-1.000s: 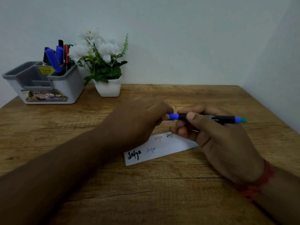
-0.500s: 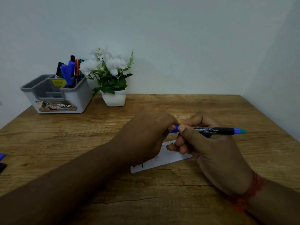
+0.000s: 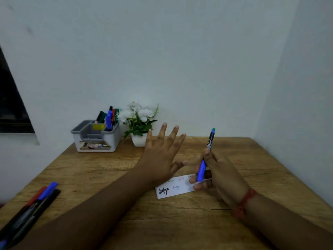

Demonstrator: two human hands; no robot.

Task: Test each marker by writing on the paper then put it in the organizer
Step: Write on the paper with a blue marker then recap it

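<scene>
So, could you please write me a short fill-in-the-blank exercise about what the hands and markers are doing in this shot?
1. The right hand grips a marker whose cap is ____.
2. The left hand holds ____.
3. The organizer stands to the ____ of the flower pot.
4. The paper lies on the ____.

Missing words: blue; nothing; left; table

organizer (image 3: 98, 138) left of plant (image 3: 139, 121)
</scene>
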